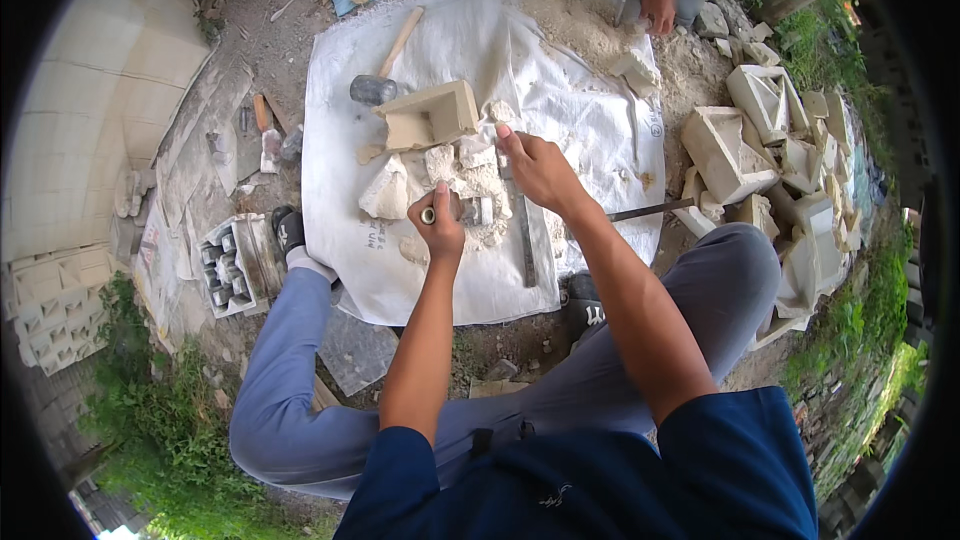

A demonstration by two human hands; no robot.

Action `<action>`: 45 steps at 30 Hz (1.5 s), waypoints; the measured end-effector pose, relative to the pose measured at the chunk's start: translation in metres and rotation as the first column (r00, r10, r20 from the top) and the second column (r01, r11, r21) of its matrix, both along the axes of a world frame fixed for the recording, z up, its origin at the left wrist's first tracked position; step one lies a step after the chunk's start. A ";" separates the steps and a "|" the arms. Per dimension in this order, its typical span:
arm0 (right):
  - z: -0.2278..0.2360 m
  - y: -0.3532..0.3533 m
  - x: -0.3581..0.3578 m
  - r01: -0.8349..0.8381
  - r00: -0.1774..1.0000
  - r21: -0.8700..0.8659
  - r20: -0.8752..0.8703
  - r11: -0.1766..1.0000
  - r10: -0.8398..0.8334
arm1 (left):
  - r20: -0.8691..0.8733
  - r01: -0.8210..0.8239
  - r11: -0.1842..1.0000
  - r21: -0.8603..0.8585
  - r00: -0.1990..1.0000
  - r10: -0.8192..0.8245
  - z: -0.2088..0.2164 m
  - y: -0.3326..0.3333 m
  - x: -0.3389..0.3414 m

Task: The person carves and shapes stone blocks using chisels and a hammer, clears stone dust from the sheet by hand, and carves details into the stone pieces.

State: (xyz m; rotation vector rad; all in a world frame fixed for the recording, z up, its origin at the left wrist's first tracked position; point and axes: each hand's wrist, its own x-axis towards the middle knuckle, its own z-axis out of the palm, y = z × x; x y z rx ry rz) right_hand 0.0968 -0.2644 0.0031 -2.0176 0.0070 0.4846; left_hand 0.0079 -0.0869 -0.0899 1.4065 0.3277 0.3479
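Observation:
My left hand (437, 224) is closed around a short tool with a round, hollow-looking end. The tool's grey metal head (478, 211) points right, over crumbled cream material (485, 185). My right hand (543, 172) is closed, thumb raised, beside a small cream chunk (498, 112); what its fingers hold is hidden. Below it a flat metal bar (526, 245) lies on the white sheet, its upper end close to the fingers. Just beyond my hands sits a broken cream block with a hollow (432, 116). A larger cream lump (385, 190) rests left of my left hand.
A black-headed mallet (374, 90) lies at the far left of the white sheet (340, 240). Broken cream moulds (730, 155) are piled at right. A co-worker's hand (660, 5) is beside a metal blade at far right. A box of dark pieces (238, 268) stands at left.

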 end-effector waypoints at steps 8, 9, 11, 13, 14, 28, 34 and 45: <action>0.024 0.002 -0.006 -0.033 0.999 -0.111 -0.024 0.993 0.031 | 0.200 -0.085 0.991 0.101 0.978 0.063 0.019 -0.016 -0.014; 0.022 0.000 -0.002 -0.023 1.000 -0.112 -0.015 0.993 0.022 | 0.169 -0.172 0.985 0.036 0.972 0.163 0.019 -0.023 -0.003; 0.015 0.002 0.004 -0.009 1.000 -0.113 0.014 0.994 0.011 | 0.162 -0.169 0.985 0.045 0.974 0.159 0.027 -0.020 0.003; 0.010 -0.006 -0.005 0.009 1.000 -0.123 -0.003 0.992 -0.009 | 0.159 0.047 0.983 0.179 0.984 -0.076 0.049 -0.021 -0.012; 0.015 -0.010 -0.006 -0.003 1.000 -0.138 -0.007 0.990 0.003 | 0.243 0.050 0.977 0.207 0.965 -0.101 0.062 -0.030 -0.017; 0.023 0.000 -0.002 -0.048 0.999 -0.106 0.003 0.993 0.048 | 0.095 0.148 0.834 0.531 0.968 -0.232 0.027 -0.020 -0.046; 0.014 -0.021 0.003 0.071 0.996 -0.113 0.058 0.991 -0.065 | 0.156 -0.030 0.973 0.227 0.988 -0.006 0.031 -0.030 -0.049; -0.130 -0.177 -0.045 0.841 -0.073 -0.538 -0.001 -0.061 -0.997 | 0.053 -0.075 0.996 0.049 0.996 0.073 0.014 -0.019 -0.055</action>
